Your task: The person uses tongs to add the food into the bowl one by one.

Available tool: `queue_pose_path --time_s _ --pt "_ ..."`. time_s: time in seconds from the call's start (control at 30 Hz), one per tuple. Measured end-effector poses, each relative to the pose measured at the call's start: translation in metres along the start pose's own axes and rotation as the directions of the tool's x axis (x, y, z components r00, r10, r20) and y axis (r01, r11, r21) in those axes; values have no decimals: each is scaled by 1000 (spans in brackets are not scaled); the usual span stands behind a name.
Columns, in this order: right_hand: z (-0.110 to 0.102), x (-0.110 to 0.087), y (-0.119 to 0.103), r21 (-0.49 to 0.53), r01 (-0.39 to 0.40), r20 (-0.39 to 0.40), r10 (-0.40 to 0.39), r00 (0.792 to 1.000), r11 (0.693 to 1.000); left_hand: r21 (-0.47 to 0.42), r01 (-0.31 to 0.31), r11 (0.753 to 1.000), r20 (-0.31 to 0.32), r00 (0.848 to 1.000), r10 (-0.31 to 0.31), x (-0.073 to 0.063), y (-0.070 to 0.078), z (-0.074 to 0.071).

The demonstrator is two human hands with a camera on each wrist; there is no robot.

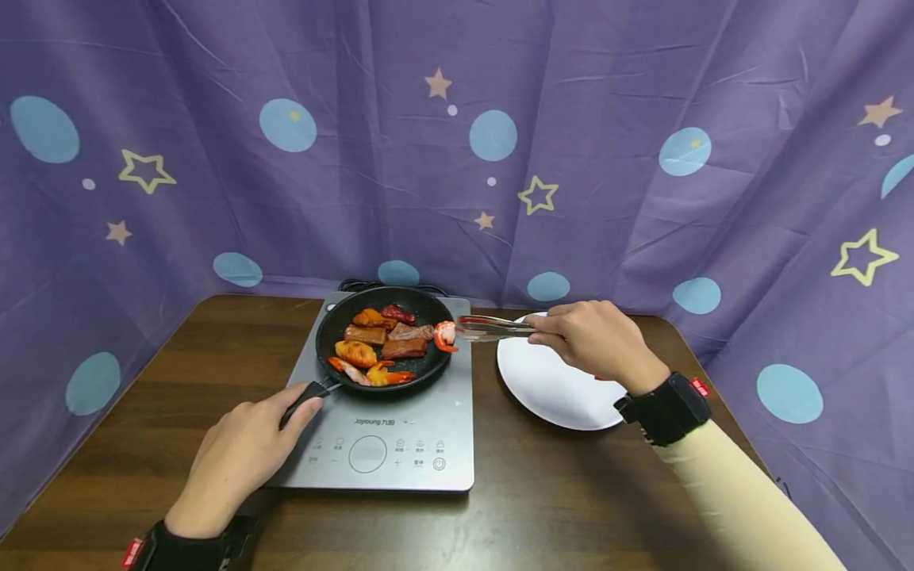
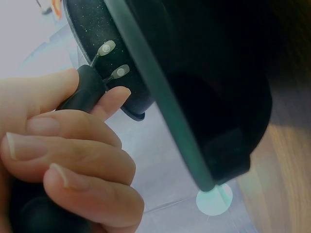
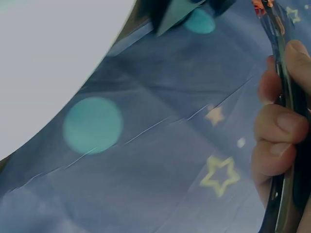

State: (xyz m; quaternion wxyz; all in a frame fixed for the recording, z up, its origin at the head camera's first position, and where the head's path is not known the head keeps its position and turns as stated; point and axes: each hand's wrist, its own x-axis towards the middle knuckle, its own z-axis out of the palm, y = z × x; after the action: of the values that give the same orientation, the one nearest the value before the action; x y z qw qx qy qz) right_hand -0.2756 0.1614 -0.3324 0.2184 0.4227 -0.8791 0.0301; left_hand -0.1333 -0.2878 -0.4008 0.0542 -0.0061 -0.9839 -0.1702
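My left hand (image 1: 246, 444) grips the black handle (image 1: 303, 400) of a frying pan (image 1: 428, 373) on the induction cooktop; in the left wrist view the fingers (image 2: 92, 165) curl round that handle. Several pieces of food lie in the pan, among them brown meat slabs (image 1: 405, 348), an orange-brown piece (image 1: 355, 354) and shrimp (image 1: 389, 375). My right hand (image 1: 596, 341) holds metal tongs (image 1: 493, 327), whose tips pinch one curled shrimp (image 1: 446, 335) over the pan's right rim. In the right wrist view the fingers (image 3: 282, 121) wrap the tongs near the right edge.
The silver induction cooktop (image 1: 428, 444) stands on a brown wooden table (image 1: 214, 341), its black cord (image 1: 350, 284) behind it. A white plate (image 1: 550, 388) is to its right, partly under the right hand and wrist. A purple patterned curtain (image 1: 400, 119) surrounds the table's back and sides.
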Motion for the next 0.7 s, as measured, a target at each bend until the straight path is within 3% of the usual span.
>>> queue_pose_path --time_s 0.4,0.7 --pt "8 50 -30 -86 140 67 -134 989 986 -5 -6 1000 0 1000 6 0 0 0" --pt "8 69 -43 -123 148 149 -129 980 981 -1 -6 1000 -3 1000 6 0 -1 0"
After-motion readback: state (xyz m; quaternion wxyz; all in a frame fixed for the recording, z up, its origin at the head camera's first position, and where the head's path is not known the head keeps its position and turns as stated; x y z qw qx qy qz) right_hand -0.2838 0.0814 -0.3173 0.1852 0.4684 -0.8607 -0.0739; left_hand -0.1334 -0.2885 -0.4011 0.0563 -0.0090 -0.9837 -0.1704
